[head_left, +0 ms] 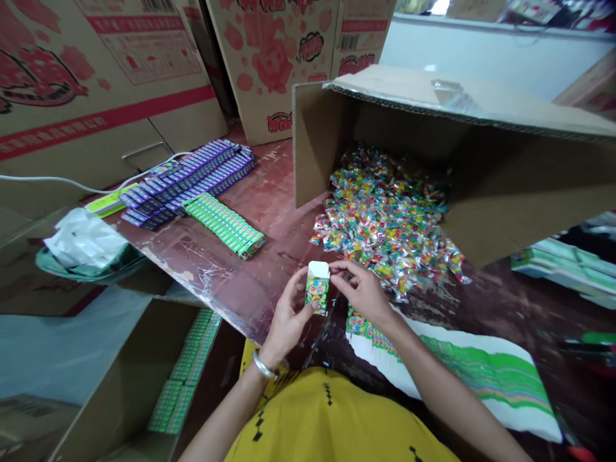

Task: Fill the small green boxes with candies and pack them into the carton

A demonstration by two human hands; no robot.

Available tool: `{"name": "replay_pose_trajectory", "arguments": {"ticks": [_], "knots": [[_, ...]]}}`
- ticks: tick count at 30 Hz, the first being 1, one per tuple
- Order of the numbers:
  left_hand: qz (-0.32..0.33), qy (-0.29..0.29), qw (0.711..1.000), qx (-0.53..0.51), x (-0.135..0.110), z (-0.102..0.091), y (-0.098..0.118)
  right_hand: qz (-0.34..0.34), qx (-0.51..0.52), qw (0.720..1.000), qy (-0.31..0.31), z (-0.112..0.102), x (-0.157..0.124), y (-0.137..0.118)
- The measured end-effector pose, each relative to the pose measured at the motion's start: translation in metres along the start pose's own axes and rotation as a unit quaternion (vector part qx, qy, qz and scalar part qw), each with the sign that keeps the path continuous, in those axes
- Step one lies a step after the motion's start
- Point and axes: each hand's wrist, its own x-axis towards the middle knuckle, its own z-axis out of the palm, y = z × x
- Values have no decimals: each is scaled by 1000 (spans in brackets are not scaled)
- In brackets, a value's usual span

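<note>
My left hand [291,314], with a silver bangle at the wrist, holds a small green printed candy box [316,292] upright between thumb and fingers. Its white top flap stands up, so the top end is open. My right hand [360,289] has its fingers closed at the upper right edge of the same box, by the flap. Just beyond lies a heap of wrapped colourful candies [385,212], spilling from a carton on its side. Below my right forearm, a row of flat green boxes [481,366] lies on white paper [409,378].
A row of green filled boxes [225,224] lies at left beside stacked purple boxes [192,176]. The large open carton [505,192] bounds the right. Lower left, another carton [129,359] holds green boxes. A green-rimmed container [91,273] with white plastic sits by the table edge.
</note>
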Motion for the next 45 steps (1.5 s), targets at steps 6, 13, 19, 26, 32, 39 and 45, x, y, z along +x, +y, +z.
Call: {"name": "replay_pose_trajectory", "arguments": {"ticks": [6,13,19,26,32,39,45], "knots": [[16,8,1000,-24,3,9,2,18,78,996,33,33,-32,10],[-32,-41,998,-30,-1,4,-7,8,39,998,47,33,-27,16],[-17,-6,997,-70,-1,7,-9,14,158,985,64,36,-18,16],[-30,9,997,-76,-1,7,-7,48,218,974,28,32,-10,12],[-12,-9,1000,28,-2,-2,3,120,238,963,-40,20,1,11],[3,-50,996,75,-4,-3,11,133,237,961,-55,14,7,12],[-3,-25,999,22,2,-4,3,14,65,995,-73,13,-12,4]]}}
